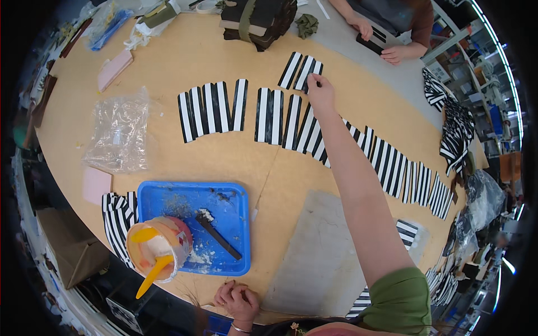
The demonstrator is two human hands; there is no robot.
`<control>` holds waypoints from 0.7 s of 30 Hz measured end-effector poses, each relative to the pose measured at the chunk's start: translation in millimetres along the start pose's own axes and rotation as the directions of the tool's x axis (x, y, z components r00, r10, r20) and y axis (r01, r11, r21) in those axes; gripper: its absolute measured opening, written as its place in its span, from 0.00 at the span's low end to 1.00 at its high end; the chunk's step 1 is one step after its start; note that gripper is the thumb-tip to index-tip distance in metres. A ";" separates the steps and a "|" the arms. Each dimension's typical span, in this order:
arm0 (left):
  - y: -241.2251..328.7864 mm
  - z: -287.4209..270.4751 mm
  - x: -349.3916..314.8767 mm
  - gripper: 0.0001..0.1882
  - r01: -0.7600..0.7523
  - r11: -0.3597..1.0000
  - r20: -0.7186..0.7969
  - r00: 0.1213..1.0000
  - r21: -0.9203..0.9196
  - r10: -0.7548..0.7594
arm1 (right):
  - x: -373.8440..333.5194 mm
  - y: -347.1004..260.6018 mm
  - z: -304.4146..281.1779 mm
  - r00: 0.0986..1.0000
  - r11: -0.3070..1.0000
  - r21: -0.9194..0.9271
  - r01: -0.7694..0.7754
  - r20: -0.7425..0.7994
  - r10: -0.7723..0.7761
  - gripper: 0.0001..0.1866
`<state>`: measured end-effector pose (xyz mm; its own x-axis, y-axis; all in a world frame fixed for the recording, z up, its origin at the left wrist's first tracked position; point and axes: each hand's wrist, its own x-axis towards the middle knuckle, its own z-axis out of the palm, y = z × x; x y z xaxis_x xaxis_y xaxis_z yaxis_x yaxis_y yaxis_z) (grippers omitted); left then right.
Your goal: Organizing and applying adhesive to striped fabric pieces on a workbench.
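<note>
The right hand's (320, 99) fingers are nearly pinched together over a striped strip (304, 70) at their tips, any grip impossible to confirm, while the left hand (238, 302) curls, contents hidden; the strip looks light, bendable, best lifted by its edges.

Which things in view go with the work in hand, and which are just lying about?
Likely in use:
striped strips, with the right hand at one
blue tray
pinkish tub with yellow tools

Apparently lying about:
clear plastic bag
pink pads
dark strapped bundle
</note>
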<state>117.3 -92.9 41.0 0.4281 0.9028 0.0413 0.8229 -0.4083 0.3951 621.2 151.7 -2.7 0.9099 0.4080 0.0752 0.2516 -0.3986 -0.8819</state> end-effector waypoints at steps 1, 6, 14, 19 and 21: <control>0.6 -0.1 1.4 0.06 -0.009 1.000 0.003 1.000 0.000 0.009 | 3.3 8.0 0.5 1.000 1.000 -0.008 -0.008 0.000 0.008 0.18; -4.5 -3.9 -1.5 0.06 -0.013 1.000 0.001 1.000 0.010 0.013 | -12.1 -21.3 -24.8 0.978 0.993 0.046 -0.105 0.184 0.095 0.21; 1.8 0.2 -4.5 0.06 -0.035 0.999 -0.024 0.999 0.020 0.036 | -115.5 12.5 -231.5 0.967 0.990 -0.127 -0.062 0.238 0.091 0.15; 6.2 6.3 -0.1 0.07 -0.088 0.994 -0.090 0.992 0.065 0.094 | -212.1 92.0 -420.0 0.955 0.927 -0.231 -0.296 -0.042 0.295 0.11; 8.0 8.9 0.4 0.08 -0.074 0.991 -0.107 0.991 0.111 0.086 | -245.8 123.5 -469.6 0.930 0.887 -0.282 -0.367 -0.107 0.351 0.11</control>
<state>127.4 -97.1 36.0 0.4548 0.8737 0.1727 0.8254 -0.4863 0.2868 583.5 -383.5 88.4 0.9701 0.1517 -0.1894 -0.0176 -0.7343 -0.6786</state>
